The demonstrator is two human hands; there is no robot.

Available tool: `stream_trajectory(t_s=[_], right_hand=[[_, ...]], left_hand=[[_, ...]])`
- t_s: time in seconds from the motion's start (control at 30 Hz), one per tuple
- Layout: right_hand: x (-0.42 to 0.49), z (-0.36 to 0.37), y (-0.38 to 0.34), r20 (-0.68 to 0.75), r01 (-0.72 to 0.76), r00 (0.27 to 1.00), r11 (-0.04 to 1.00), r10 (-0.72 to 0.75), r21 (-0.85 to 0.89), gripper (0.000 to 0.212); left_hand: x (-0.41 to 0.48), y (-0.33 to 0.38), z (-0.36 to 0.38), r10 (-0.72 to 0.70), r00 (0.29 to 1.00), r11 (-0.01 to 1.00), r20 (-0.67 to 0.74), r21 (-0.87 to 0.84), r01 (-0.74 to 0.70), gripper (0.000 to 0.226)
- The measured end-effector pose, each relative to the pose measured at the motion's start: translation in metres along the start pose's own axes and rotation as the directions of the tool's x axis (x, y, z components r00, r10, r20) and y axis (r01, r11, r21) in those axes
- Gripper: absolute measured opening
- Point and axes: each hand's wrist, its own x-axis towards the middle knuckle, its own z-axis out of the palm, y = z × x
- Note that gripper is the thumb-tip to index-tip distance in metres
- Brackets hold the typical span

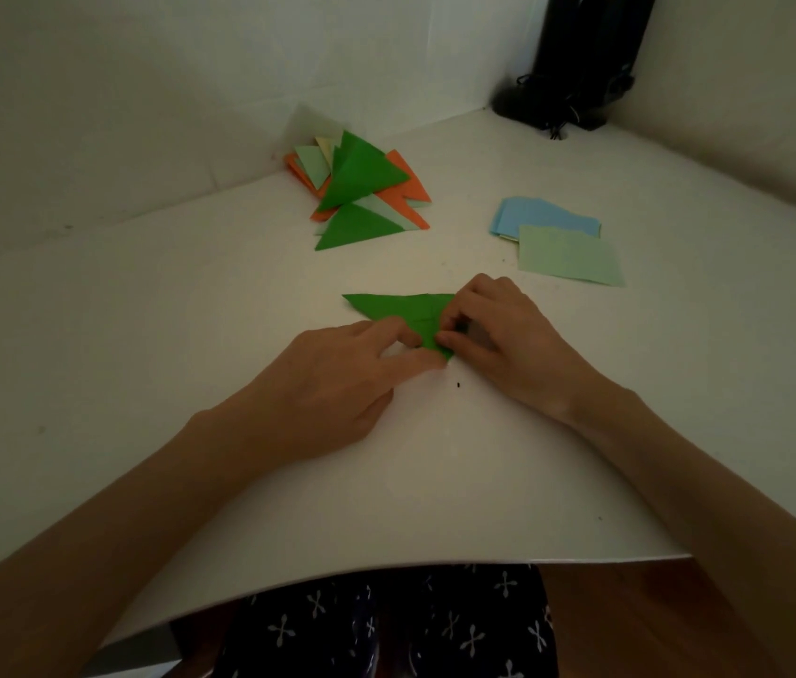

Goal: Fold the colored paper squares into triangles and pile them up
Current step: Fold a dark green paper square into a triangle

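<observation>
A dark green paper (396,308), folded into a triangle, lies on the white table (141,335) in the middle. My left hand (337,379) rests on its near left edge, thumb and forefinger pressing by the lower corner. My right hand (494,330) pinches the paper's right side with curled fingers. A loose pile of folded triangles (362,188), green, orange, pale green and cream, sits at the back by the wall. Unfolded squares lie at the right: a pale green sheet (570,256) overlapping light blue sheets (538,217).
A black stand with cables (577,66) occupies the back right corner. White walls close in the table at the back and right. The table's near edge (386,587) runs just above my lap.
</observation>
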Motion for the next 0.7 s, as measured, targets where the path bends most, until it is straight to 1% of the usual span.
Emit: stream_trajectory(t_s=[0.17, 0.3, 0.4, 0.47, 0.5, 0.53, 0.6, 0.67, 0.7], right_hand=[[-0.001, 0.0, -0.001, -0.012, -0.017, 1.0, 0.999, 0.017, -0.027, 0.017], [0.001, -0.001, 0.005, -0.029, -0.128, 0.992, 0.988, 0.126, -0.081, 0.02], [0.001, -0.003, 0.01, -0.031, -0.142, 0.99, 0.982, 0.139, -0.128, 0.018], [-0.001, -0.008, 0.013, -0.068, -0.148, 0.988, 0.979, 0.14, -0.138, 0.017], [-0.002, -0.012, 0.014, -0.078, -0.123, 0.99, 0.986, 0.115, -0.108, 0.018], [-0.004, -0.016, 0.016, -0.064, -0.065, 0.996, 0.996, 0.061, -0.063, 0.02], [-0.008, -0.022, 0.017, 0.037, 0.065, 0.997, 0.996, -0.067, 0.053, 0.025], [-0.011, -0.024, 0.015, 0.14, 0.07, 0.986, 0.988, -0.09, 0.139, 0.028], [-0.011, -0.023, 0.014, 0.157, 0.076, 0.983, 0.987, -0.099, 0.144, 0.028]], left_hand=[[0.0, 0.001, 0.001, 0.002, 1.0, 0.999, -0.02, 0.035, -0.001, 0.048], [0.002, 0.002, 0.003, -0.013, 1.0, 0.998, -0.02, 0.055, 0.014, 0.049], [0.002, 0.004, 0.004, -0.029, 0.999, 0.999, -0.031, 0.044, 0.03, 0.048], [0.001, 0.005, 0.005, -0.037, 0.999, 0.999, -0.038, 0.029, 0.038, 0.047], [0.001, 0.006, 0.005, -0.052, 0.998, 0.999, -0.039, 0.01, 0.052, 0.046], [0.002, 0.007, 0.004, -0.074, 0.996, 0.997, -0.041, -0.014, 0.073, 0.044], [0.003, 0.009, 0.003, -0.115, 0.992, 0.992, -0.053, -0.051, 0.113, 0.04], [0.004, 0.009, 0.002, -0.128, 0.99, 0.99, -0.064, -0.063, 0.124, 0.038], [0.004, 0.009, 0.002, -0.128, 0.989, 0.99, -0.067, -0.071, 0.123, 0.037]])
